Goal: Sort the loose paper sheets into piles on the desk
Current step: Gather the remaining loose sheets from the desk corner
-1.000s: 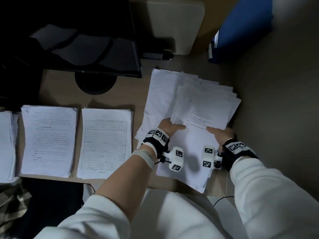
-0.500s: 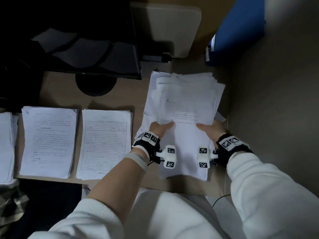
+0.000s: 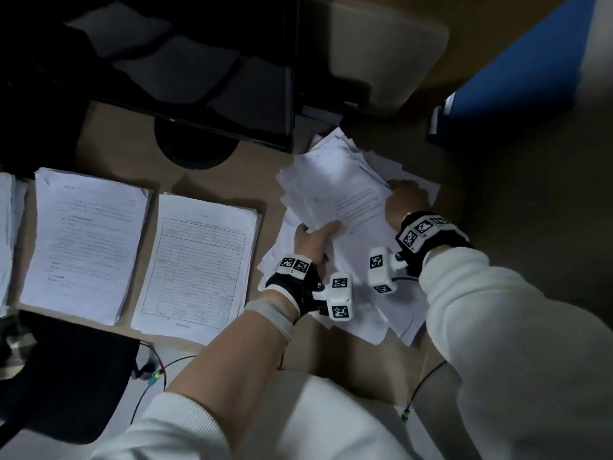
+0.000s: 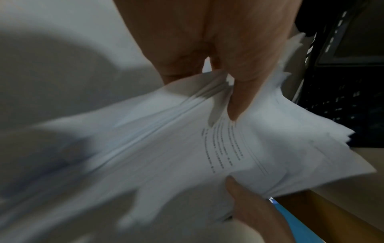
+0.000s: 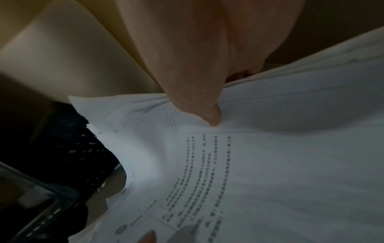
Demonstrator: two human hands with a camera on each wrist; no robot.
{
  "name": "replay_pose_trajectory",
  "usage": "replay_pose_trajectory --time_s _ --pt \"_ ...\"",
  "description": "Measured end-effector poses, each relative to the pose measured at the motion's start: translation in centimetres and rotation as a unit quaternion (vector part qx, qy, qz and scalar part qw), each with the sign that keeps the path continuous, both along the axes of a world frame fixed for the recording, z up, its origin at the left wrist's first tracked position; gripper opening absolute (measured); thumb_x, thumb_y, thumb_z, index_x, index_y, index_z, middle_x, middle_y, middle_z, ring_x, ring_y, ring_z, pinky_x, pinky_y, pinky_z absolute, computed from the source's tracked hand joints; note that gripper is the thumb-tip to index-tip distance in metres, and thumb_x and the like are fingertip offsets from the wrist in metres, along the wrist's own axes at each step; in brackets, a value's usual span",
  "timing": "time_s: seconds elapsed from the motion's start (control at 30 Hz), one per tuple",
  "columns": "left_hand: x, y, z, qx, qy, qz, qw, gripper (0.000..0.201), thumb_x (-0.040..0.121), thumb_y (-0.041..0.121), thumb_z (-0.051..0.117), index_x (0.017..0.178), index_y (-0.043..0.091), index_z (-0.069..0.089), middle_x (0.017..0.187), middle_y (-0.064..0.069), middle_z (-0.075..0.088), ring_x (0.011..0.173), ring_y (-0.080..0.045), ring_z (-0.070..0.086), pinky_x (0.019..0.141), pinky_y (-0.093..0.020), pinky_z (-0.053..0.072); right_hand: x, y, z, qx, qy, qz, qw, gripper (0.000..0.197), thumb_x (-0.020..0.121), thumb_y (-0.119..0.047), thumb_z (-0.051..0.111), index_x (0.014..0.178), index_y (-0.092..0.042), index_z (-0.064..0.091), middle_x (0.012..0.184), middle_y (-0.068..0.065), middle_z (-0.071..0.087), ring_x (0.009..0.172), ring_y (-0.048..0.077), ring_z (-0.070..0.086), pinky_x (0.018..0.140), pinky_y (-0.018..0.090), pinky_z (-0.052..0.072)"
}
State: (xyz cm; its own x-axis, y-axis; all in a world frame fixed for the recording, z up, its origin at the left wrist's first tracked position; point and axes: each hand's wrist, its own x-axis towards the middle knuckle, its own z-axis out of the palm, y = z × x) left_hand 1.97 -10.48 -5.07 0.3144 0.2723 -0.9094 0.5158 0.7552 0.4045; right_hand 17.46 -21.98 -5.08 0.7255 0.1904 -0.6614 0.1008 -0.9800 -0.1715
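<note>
A: Far left, desk (image 3: 212,180) edge?
B: Stack of sheets (image 3: 8,237), cut off by the frame. Flat on the desktop.

A: Next along?
B: Text pile (image 3: 83,244), squared, printed side up. Just beside it, form pile (image 3: 195,267), ruled table on top. Both near the front edge, apart from each other by a thin gap.

A: Behind those?
B: Monitor (image 3: 185,71), dark, on a round base.

A: Then the left hand (image 3: 310,242)?
B: Clamped on the loose bundle (image 3: 335,194). Thumb on top, pressed into the printed page; other fingers under the sheets, hidden. Wrist view: thumb (image 4: 239,102) dug into the fanned near edges of the bundle (image 4: 187,148), picture blurred.

A: Bundle itself?
B: Untidy, edges fanned, far end raised off the desk, right of the form pile. More loose sheets (image 3: 381,313) lying under it, reaching the front edge.

A: Right hand (image 3: 406,202)?
B: Closed on the bundle's right edge. Thumb (image 5: 199,105) on top of the printed page (image 5: 249,164), fingers beneath and out of sight.

A: Far right?
B: Blue binder (image 3: 517,71), upright by the wall. Pale chair back (image 3: 381,51) behind the desk.
</note>
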Motion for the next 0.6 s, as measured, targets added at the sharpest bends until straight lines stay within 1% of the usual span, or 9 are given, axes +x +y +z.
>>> replay_pose_trajectory --time_s 0.03,0.1,0.17,0.27,0.33,0.4,0.43,0.5,0.6 --pt "0.3 0.0 -0.5 0.009 0.016 -0.001 1.0 0.074 0.057 0.022 0.089 0.119 -0.001 0.055 0.09 -0.02 0.072 0.085 -0.043 0.071 0.078 -0.055 0.059 0.3 0.1 -0.4 -0.02 -0.006 0.009 1.0 0.046 0.099 -0.014 0.037 0.144 -0.023 0.045 0.155 0.015 0.031 0.14 0.039 0.03 0.113 0.048 0.031" --pt "0.6 0.2 -1.9 0.025 0.062 -0.012 0.998 0.059 0.06 0.026 0.088 0.105 -0.001 0.061 0.074 -0.014 0.07 0.073 -0.036 0.07 0.068 -0.043 0.059 1.3 0.4 -0.7 -0.045 -0.029 0.023 0.998 0.045 0.1 -0.026 0.041 0.145 -0.026 0.044 0.162 0.012 0.017 0.148 0.036 0.011 0.118 0.051 0.02" --pt "0.5 0.9 -3.6 0.028 0.097 -0.034 0.994 0.056 0.053 0.036 0.088 0.094 0.003 0.068 0.073 -0.012 0.074 0.072 -0.035 0.072 0.072 -0.046 0.06 2.6 0.2 -1.5 -0.048 -0.023 0.029 0.998 0.051 0.097 -0.046 0.047 0.143 -0.024 0.049 0.162 0.012 0.019 0.15 0.034 0.006 0.119 0.05 0.011" --pt "0.2 1.5 -6.9 0.036 0.142 -0.064 0.987 0.068 0.04 0.046 0.084 0.094 0.007 0.071 0.076 -0.013 0.076 0.078 -0.039 0.073 0.077 -0.055 0.059 4.8 -1.2 -4.8 -0.025 0.029 0.005 0.999 0.096 0.067 -0.09 0.038 0.134 -0.023 0.057 0.15 0.016 0.042 0.142 0.038 0.031 0.118 0.057 0.019" --pt "0.6 1.7 -7.1 0.037 0.152 -0.079 0.985 0.067 0.04 0.044 0.082 0.093 0.006 0.071 0.078 -0.014 0.076 0.08 -0.039 0.073 0.077 -0.057 0.059 5.0 -1.3 -4.0 -0.006 0.043 -0.034 0.998 0.109 0.058 -0.099 0.03 0.133 -0.025 0.057 0.145 0.016 0.048 0.135 0.038 0.042 0.115 0.058 0.025" --pt "0.9 1.7 -7.0 0.038 0.154 -0.091 0.983 0.069 0.043 0.043 0.083 0.098 0.003 0.07 0.086 -0.017 0.076 0.085 -0.039 0.073 0.079 -0.057 0.059 4.3 -1.1 -1.8 -0.013 0.075 -0.049 0.996 0.083 0.083 -0.076 0.049 0.14 -0.016 0.051 0.146 0.015 0.046 0.135 0.035 0.042 0.114 0.042 0.028" --pt "0.8 1.7 -7.3 0.034 0.152 -0.092 0.983 0.071 0.041 0.043 0.083 0.098 0.003 0.07 0.086 -0.018 0.075 0.085 -0.039 0.073 0.079 -0.057 0.058 4.0 -1.4 -1.6 0.003 0.089 -0.06 0.994 0.071 0.089 -0.06 0.06 0.141 -0.012 0.049 0.144 0.015 0.049 0.133 0.033 0.045 0.106 0.035 0.033" --pt "0.5 1.7 -7.3 0.027 0.151 -0.085 0.984 0.073 0.035 0.042 0.085 0.096 0.004 0.071 0.082 -0.018 0.075 0.084 -0.041 0.073 0.08 -0.058 0.057 3.2 -2.3 -2.0 0.071 0.087 -0.12 0.986 0.065 0.086 -0.041 0.074 0.138 -0.009 0.051 0.136 0.013 0.056 0.125 0.031 0.054 0.095 0.03 0.039" --pt "0.7 1.1 -5.3 0.033 0.107 -0.059 0.992 0.073 0.037 0.038 0.089 0.102 0.007 0.07 0.092 -0.015 0.075 0.092 -0.039 0.071 0.084 -0.057 0.057 1.0 -3.4 -1.1 0.167 0.058 -0.233 0.956 0.061 0.085 -0.027 0.078 0.137 -0.008 0.051 0.129 0.01 0.061 0.111 0.024 0.059 0.088 0.028 0.041"
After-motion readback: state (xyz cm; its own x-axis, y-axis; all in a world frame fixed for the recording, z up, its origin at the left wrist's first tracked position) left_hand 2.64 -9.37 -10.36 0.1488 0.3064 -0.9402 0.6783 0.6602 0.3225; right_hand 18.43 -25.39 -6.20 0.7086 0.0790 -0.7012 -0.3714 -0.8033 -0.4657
